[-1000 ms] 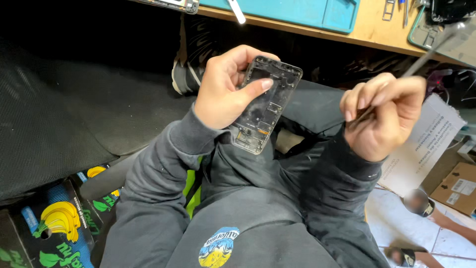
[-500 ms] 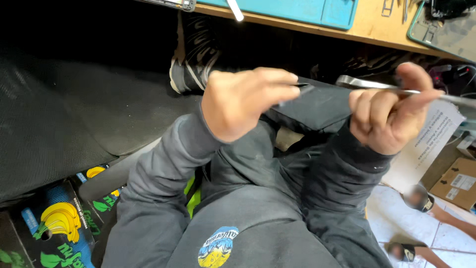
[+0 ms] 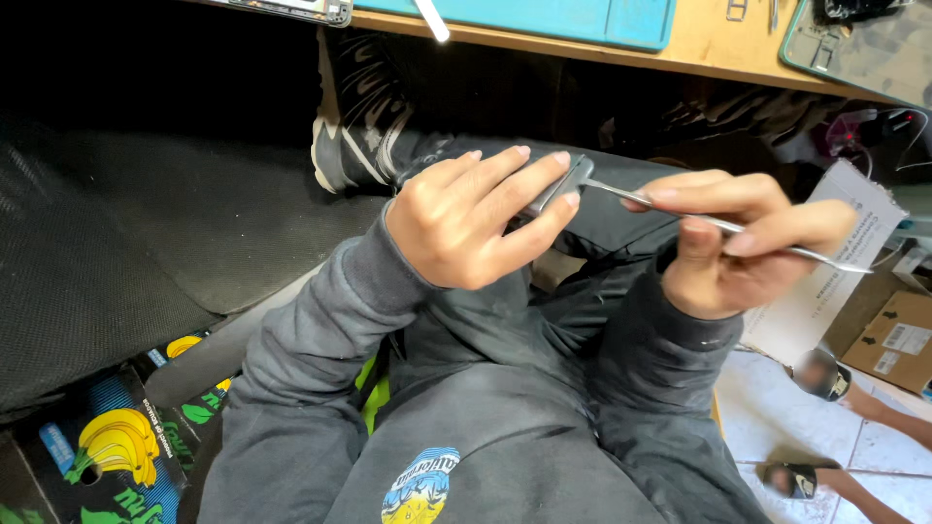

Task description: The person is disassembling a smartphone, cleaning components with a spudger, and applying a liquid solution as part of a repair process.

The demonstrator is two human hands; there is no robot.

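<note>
My left hand [image 3: 471, 218] grips a phone frame [image 3: 561, 184] edge-on, so only its thin grey rim shows past my fingertips. My right hand [image 3: 738, 243] pinches a slim metal pry tool [image 3: 748, 228], held almost level. The tool's tip touches the top corner of the phone frame. Both hands hover over my lap, above my dark trousers and grey hooded sweater. Most of the frame is hidden behind my left fingers.
A wooden bench edge [image 3: 699, 49] with a teal work mat [image 3: 544, 17] runs along the top. A black and white shoe [image 3: 354, 116] rests below it. A banana-printed box [image 3: 107, 451] lies lower left, cardboard boxes [image 3: 898, 340] and a white paper [image 3: 825, 281] at right.
The phone frame turned from facing me to edge-on. My right hand brought the tool from upright to level and set its tip against the frame's corner.
</note>
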